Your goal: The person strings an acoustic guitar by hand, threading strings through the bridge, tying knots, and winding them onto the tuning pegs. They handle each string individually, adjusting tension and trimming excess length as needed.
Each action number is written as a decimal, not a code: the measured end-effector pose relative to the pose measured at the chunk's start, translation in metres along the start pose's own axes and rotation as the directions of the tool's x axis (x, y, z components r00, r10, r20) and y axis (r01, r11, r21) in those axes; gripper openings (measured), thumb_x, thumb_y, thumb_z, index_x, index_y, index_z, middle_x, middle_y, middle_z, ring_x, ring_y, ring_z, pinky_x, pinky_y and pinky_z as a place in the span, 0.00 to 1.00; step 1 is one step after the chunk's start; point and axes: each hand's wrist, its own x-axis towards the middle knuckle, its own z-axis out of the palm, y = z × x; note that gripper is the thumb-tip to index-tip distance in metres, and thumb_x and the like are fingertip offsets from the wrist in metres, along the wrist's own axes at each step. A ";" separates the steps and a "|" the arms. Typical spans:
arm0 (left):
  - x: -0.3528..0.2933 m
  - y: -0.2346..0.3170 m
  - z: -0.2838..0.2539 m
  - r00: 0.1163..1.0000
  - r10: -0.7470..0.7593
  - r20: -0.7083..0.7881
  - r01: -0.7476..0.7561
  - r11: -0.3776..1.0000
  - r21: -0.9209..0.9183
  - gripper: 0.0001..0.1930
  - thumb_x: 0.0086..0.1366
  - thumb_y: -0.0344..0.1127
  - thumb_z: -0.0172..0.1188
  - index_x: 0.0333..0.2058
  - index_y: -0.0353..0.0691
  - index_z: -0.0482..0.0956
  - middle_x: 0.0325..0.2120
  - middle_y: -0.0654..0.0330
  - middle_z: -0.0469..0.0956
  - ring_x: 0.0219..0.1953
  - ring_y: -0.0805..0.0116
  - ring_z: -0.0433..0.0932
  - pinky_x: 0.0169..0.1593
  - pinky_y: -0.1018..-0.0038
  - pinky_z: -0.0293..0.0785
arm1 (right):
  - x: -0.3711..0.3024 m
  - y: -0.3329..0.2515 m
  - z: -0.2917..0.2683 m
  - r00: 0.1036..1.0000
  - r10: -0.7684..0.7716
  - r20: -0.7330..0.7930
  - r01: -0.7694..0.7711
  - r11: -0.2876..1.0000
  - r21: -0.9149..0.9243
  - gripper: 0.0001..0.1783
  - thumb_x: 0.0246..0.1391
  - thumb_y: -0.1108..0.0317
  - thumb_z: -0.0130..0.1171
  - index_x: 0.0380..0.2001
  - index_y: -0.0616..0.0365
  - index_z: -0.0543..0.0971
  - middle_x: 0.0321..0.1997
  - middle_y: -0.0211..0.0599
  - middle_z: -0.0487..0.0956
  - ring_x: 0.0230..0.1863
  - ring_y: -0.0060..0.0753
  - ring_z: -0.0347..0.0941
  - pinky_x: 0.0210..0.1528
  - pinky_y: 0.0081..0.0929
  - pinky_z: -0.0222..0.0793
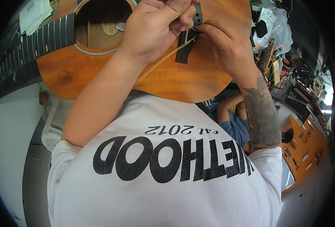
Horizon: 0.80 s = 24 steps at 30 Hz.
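An orange-brown acoustic guitar (209, 77) lies across the top of the view, its dark fretboard (54, 36) pointing left. My left hand (154, 28) is above the guitar top, between the sound hole and the dark bridge (182, 56). Its fingers are curled closed; what they hold, if anything, is hidden. My right hand (228, 43) pinches at the bridge, thumb and finger together where a thin string end meets them. From the bridge, a golden guitar string (158, 64) loops down toward the guitar's near edge. Part of the bridge is covered by my hands.
Tools, clear plastic bags (275, 28) and other items crowd the right side. Another person in blue-grey clothing (233, 126) is at the lower right, near an orange tool board (303, 151). Papers (35, 15) lie upper left; a white chair (56, 121) stands below the neck.
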 end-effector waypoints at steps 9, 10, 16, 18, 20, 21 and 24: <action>0.002 -0.001 0.000 1.000 -0.020 0.001 0.020 1.000 0.015 0.07 0.73 0.34 0.51 0.41 0.38 0.73 0.23 0.64 0.70 0.26 0.77 0.67 0.33 0.80 0.64 | 0.015 0.006 -0.025 0.943 -0.248 0.224 0.290 0.940 -0.181 0.17 0.46 0.70 0.56 0.42 0.56 0.79 0.39 0.31 0.78 0.35 0.31 0.78 0.31 0.25 0.74; 0.002 -0.001 0.000 1.000 -0.011 0.008 0.011 1.000 0.016 0.06 0.73 0.34 0.51 0.41 0.38 0.73 0.24 0.64 0.71 0.26 0.77 0.67 0.33 0.81 0.63 | 0.019 0.008 -0.028 0.923 -0.294 0.248 0.344 0.919 -0.194 0.16 0.46 0.70 0.56 0.41 0.56 0.78 0.37 0.31 0.77 0.34 0.31 0.77 0.31 0.25 0.74; 0.006 -0.001 0.001 0.999 -0.013 0.038 0.013 1.000 0.007 0.06 0.73 0.32 0.50 0.40 0.37 0.73 0.24 0.64 0.70 0.26 0.79 0.68 0.30 0.85 0.60 | 0.037 0.013 -0.031 0.804 -0.446 0.394 0.556 0.799 -0.229 0.12 0.45 0.68 0.56 0.35 0.57 0.73 0.30 0.31 0.72 0.32 0.30 0.75 0.30 0.26 0.73; 0.008 -0.002 0.001 0.995 0.013 0.097 -0.014 1.000 0.009 0.05 0.73 0.32 0.50 0.40 0.37 0.73 0.24 0.65 0.70 0.26 0.80 0.67 0.30 0.85 0.60 | 0.040 0.019 -0.029 0.758 -0.484 0.436 0.603 0.776 -0.186 0.11 0.44 0.67 0.56 0.33 0.57 0.72 0.30 0.31 0.72 0.32 0.31 0.74 0.31 0.26 0.73; 0.005 -0.001 0.007 0.999 -0.028 0.034 0.028 1.000 -0.014 0.05 0.73 0.32 0.50 0.40 0.38 0.73 0.24 0.66 0.70 0.25 0.80 0.67 0.30 0.85 0.60 | 0.040 0.023 -0.029 0.742 -0.488 0.460 0.608 0.779 -0.155 0.11 0.45 0.67 0.56 0.33 0.57 0.72 0.31 0.33 0.73 0.34 0.33 0.75 0.34 0.27 0.74; 0.002 0.000 0.011 0.999 -0.052 -0.004 0.052 0.998 -0.026 0.05 0.73 0.32 0.51 0.40 0.38 0.73 0.24 0.66 0.70 0.25 0.80 0.67 0.31 0.84 0.61 | 0.040 0.023 -0.028 0.734 -0.490 0.469 0.608 0.783 -0.133 0.11 0.45 0.67 0.56 0.33 0.58 0.72 0.32 0.33 0.73 0.34 0.34 0.75 0.35 0.28 0.74; 0.003 0.000 0.005 0.999 -0.010 0.033 0.011 1.000 -0.024 0.04 0.73 0.31 0.51 0.40 0.38 0.73 0.24 0.66 0.70 0.25 0.80 0.67 0.31 0.83 0.61 | 0.050 0.025 -0.035 0.698 -0.495 0.517 0.630 0.769 -0.113 0.12 0.45 0.68 0.56 0.34 0.59 0.71 0.34 0.37 0.74 0.37 0.36 0.76 0.38 0.30 0.74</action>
